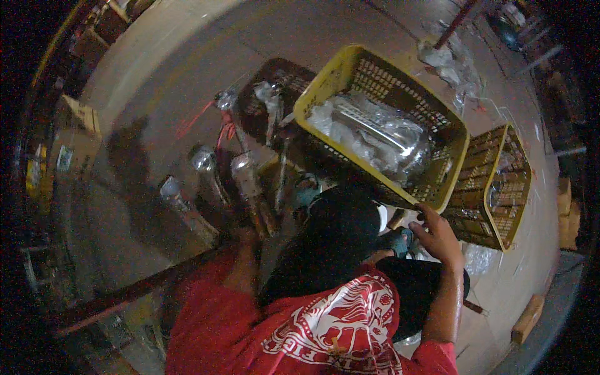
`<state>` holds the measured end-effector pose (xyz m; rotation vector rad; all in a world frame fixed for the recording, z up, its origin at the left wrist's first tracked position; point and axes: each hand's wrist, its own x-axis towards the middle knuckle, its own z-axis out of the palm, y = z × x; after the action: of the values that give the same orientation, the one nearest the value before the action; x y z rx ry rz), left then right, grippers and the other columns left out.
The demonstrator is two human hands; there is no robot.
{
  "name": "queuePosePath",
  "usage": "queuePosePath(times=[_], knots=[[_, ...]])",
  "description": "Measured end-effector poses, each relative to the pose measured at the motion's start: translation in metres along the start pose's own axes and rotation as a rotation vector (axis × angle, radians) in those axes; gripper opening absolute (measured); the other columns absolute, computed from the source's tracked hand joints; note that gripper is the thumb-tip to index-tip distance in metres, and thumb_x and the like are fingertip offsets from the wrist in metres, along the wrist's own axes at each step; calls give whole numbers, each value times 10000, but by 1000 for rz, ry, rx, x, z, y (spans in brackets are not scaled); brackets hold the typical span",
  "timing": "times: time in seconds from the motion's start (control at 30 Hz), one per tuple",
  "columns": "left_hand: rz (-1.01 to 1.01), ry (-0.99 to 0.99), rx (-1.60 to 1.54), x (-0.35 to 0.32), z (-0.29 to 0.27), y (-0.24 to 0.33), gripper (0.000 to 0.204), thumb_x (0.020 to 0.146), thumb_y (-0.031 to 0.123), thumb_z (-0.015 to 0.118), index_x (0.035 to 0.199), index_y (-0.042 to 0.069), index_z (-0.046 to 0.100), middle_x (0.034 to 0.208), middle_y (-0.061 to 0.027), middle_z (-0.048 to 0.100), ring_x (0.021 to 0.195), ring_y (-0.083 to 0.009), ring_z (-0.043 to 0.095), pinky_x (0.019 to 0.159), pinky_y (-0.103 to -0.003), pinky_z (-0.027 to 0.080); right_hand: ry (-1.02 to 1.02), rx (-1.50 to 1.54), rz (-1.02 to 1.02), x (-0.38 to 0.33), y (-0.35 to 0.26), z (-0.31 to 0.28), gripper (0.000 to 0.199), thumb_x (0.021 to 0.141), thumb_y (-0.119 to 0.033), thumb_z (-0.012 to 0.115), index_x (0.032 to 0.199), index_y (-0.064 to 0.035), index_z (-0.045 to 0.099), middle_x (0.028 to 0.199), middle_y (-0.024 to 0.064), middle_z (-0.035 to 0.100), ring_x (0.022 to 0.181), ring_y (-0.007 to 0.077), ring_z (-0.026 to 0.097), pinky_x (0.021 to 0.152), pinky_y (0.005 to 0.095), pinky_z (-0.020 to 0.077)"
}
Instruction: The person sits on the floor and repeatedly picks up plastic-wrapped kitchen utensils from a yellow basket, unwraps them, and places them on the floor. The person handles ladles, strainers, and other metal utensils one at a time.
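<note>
A yellow plastic basket [455, 169] with slotted walls stands tilted in front of me. Inside it lie shiny metal pieces [400, 140] wrapped in clear plastic. My right hand [437, 235] is at its near corner, fingers closed over the rim and thumb below. Further left, my left hand [249, 236] is in shadow beside several long plastic-wrapped pieces with pale, shiny ends [244, 165]; its fingers cannot be made out. Red ribbon [227, 129] hangs on one of these pieces.
A second yellow basket [500, 187] lies tipped at the right, and a dark basket [287, 72] stands behind the first. Crumpled clear plastic [450, 65] lies at the far right. A cardboard box [78, 137] stands at the left, a wooden block [528, 319] at the lower right.
</note>
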<state>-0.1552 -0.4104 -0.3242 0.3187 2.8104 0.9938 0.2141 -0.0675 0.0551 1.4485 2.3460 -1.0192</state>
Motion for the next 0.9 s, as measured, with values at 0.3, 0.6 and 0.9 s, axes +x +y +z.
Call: queuePosePath(times=[0.3,0.6,0.9], knots=[[721,44,-346,113,-16,321,328,876,135,640,1164,-16,594,1104,-190,644,1028,-339,617,908,-441,482,47,-69,-255,-6,-7,9,491,884,-269,668,1301,-44,537,1087,205,652,1027,404,626,862,487,505],[783,-979,1110,113,107,475,615,811,316,736,1323,30,551,1334,-199,585,1217,-342,578,978,-448,479,-43,-142,-241,-15,-9,13,506,854,-321,696,1259,-53,555,1058,201,638,953,396,647,804,477,535],[642,-1149,1430,109,169,431,691,733,374,819,1307,52,606,1415,-172,537,1283,-343,536,1038,-481,448,-102,-99,-296,-10,-6,12,560,887,-398,632,1332,-69,548,1051,170,633,1015,359,620,960,483,436]])
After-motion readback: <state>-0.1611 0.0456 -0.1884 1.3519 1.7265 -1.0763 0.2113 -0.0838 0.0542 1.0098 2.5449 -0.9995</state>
